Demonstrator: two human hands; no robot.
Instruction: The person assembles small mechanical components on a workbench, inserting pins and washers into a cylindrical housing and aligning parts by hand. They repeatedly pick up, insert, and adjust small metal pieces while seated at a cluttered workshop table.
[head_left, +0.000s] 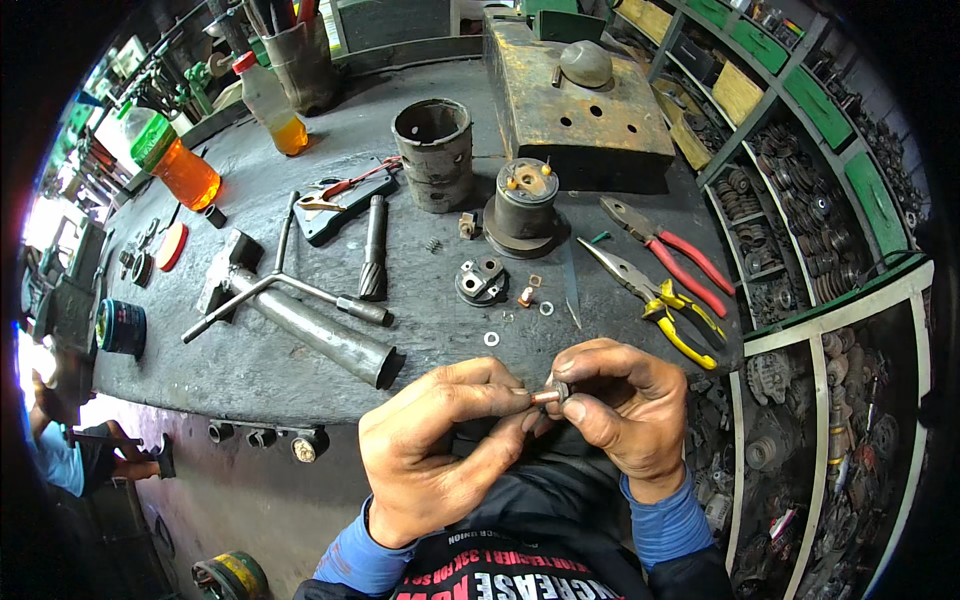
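Taking the small copper-coloured stud [545,397] in the fingers as the centre of the clock, the black workbench [440,325] is well occupied. At twelve o'clock stands a flanged metal end piece [525,205], and behind it a rusty steel box [590,120]. At eleven there is a round brush holder [482,282], and further away an open cylindrical housing [432,160]. A flat washer [491,339] lies near the hands, between ten and eleven. The heavy hammer [310,325] points its handle end toward the left hand [440,425] from between nine and ten, with a T-handle wrench [280,272] lying across it. On the other side, at two o'clock, the needle-nose pliers [660,305] with yellow and black handles lie near the right hand [625,410]; the red-handled combination pliers [670,250] are just beyond.

The stud is held above the near edge of the bench, lying almost level. The left hand is nearly closed into a pinch, thumb and fingertips at the end toward nine o'clock. The right hand pinches the wider, greyish end between thumb and forefinger, its other fingers curled. The fingers partly hide this end, so its exact shape I cannot tell.
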